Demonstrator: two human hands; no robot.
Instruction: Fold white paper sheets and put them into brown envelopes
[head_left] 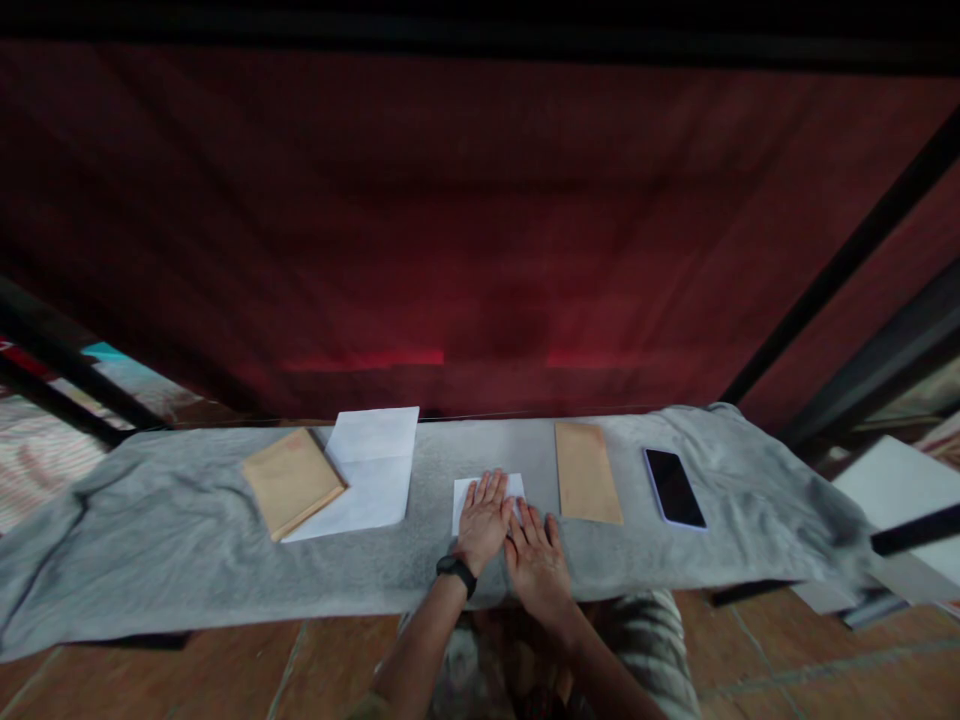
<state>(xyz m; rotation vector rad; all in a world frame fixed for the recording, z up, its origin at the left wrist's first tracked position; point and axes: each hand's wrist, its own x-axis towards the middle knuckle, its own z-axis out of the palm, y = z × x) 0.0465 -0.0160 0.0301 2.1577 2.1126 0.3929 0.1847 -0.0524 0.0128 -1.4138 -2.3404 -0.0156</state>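
Note:
A small folded sheet of white paper [466, 490] lies on the grey cloth in front of me. My left hand [486, 515], with a dark band on its wrist, is spread flat over the middle of that paper. Close beside it, my right hand [538, 560] rests with fingers extended at the paper's right edge, mostly on the cloth. The two hands nearly touch near the thumbs. Part of the paper is hidden under them. To the right lies a single brown envelope [588, 474].
A stack of brown envelopes [294, 482] overlaps larger white sheets [375, 470] on the left. A phone [675, 488] lies at the right. Grey cloth [187, 560] covers the narrow bench. A dark red curtain [480, 230] hangs behind, with black bars [847, 250] at the sides.

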